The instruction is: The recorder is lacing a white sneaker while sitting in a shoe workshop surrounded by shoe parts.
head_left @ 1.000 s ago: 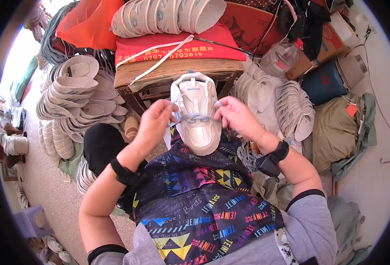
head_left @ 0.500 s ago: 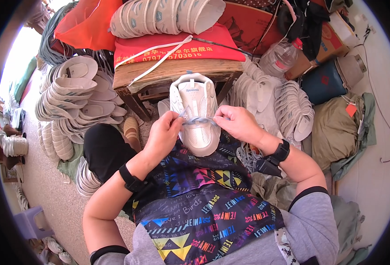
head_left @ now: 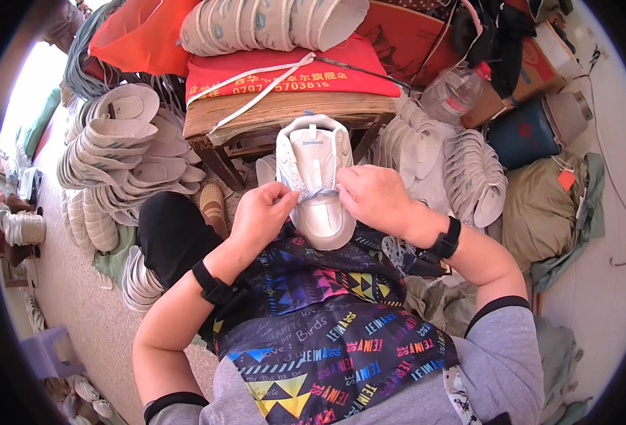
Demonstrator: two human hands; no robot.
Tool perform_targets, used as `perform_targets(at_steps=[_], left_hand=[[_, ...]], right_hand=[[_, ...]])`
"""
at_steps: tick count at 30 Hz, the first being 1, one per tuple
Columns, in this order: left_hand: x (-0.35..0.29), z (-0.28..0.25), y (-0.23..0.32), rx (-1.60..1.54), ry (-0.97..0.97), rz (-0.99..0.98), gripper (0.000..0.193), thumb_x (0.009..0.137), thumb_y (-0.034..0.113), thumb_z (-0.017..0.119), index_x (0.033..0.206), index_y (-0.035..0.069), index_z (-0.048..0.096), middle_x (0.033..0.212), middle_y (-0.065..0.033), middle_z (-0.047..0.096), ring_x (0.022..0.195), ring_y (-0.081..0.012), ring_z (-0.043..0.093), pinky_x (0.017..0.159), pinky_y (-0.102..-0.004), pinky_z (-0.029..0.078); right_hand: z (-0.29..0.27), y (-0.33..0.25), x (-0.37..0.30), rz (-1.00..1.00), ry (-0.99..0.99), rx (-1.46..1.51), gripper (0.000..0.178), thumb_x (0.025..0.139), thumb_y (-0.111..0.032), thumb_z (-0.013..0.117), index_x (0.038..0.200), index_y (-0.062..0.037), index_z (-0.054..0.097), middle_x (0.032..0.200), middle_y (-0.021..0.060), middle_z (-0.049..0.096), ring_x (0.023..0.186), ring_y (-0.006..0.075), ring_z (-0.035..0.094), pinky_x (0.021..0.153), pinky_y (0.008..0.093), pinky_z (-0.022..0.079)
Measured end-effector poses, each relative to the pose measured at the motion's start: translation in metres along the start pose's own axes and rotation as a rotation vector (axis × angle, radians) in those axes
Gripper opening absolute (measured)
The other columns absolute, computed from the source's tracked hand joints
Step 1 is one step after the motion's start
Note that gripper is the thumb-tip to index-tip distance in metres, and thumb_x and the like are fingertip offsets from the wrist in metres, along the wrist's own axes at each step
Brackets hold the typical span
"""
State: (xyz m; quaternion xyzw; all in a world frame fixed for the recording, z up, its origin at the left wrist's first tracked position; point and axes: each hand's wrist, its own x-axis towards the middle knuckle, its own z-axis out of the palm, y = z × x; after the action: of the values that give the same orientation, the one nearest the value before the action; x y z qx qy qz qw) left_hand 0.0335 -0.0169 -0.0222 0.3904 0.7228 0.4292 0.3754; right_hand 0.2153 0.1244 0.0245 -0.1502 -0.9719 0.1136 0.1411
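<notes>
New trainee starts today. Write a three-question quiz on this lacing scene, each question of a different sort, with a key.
1. True or false: both hands are at the white shoe.
2. What does the left hand pinch? A) a lace B) a brush C) a bottle
3. What lies stacked at the person's left?

Key: 1. True; the right hand is at the shoe's other side. 2. A, the pale lace. 3. Pale insoles.

A wooden bench (head_left: 292,113) stands among stacked soles (head_left: 115,163) on a pale floor (head_left: 79,304); daylight, perhaps a doorway, at left.
</notes>
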Motion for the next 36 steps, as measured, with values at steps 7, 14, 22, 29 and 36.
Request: perform_targets(at_steps=[7,14,22,29,36], left_hand=[[-0.001,-0.004,0.016,0.301,0.105,0.107,0.018,0.08,0.018,0.064,0.079,-0.001,0.063,0.066,-0.0139,0.058,0.057,-0.0176,0.053,0.056,-0.0333,0.044],[0.004,-0.006,0.018,0.513,0.09,0.495,0.016,0.083,0.015,0.061,0.075,0.001,0.057,0.072,-0.0154,0.059,0.066,-0.0358,0.059,0.059,-0.0431,0.047],[0.01,-0.013,0.035,0.704,-0.14,0.386,0.01,0.079,0.014,0.066,0.081,0.005,0.062,0.084,-0.0132,0.059,0.08,-0.035,0.061,0.069,-0.0448,0.049],[0.024,-0.032,0.056,0.869,-0.158,0.802,0.034,0.068,0.012,0.076,0.097,0.011,0.059,0.104,-0.0071,0.051,0.103,-0.0274,0.053,0.084,-0.0394,0.046],[0.03,-0.034,0.049,0.915,-0.188,0.782,0.024,0.072,0.017,0.074,0.091,0.01,0.061,0.094,-0.0043,0.054,0.098,-0.0246,0.053,0.081,-0.0393,0.043]], right_hand=[[-0.006,0.009,0.005,-0.108,-0.166,-0.042,0.008,0.08,-0.011,0.06,0.085,-0.0057,0.056,0.076,0.0119,0.059,0.077,0.0316,0.061,0.068,0.0431,0.049],[-0.028,0.004,0.02,-0.244,-0.235,-0.226,0.019,0.076,-0.009,0.063,0.093,-0.0063,0.056,0.095,0.01,0.053,0.092,0.03,0.056,0.079,0.0416,0.048],[-0.03,0.016,0.038,-0.343,-0.191,-0.038,0.037,0.067,-0.007,0.072,0.099,-0.004,0.052,0.105,0.0134,0.05,0.097,0.0319,0.059,0.076,0.0409,0.052],[-0.035,0.023,0.053,-0.355,-0.412,-0.064,0.036,0.066,-0.008,0.076,0.094,-0.0049,0.053,0.107,0.0107,0.051,0.094,0.0317,0.06,0.074,0.042,0.053],[-0.025,0.025,0.042,-0.361,-0.335,-0.09,0.019,0.078,-0.015,0.067,0.09,-0.0032,0.059,0.099,0.0102,0.055,0.08,0.0301,0.064,0.069,0.0413,0.054]])
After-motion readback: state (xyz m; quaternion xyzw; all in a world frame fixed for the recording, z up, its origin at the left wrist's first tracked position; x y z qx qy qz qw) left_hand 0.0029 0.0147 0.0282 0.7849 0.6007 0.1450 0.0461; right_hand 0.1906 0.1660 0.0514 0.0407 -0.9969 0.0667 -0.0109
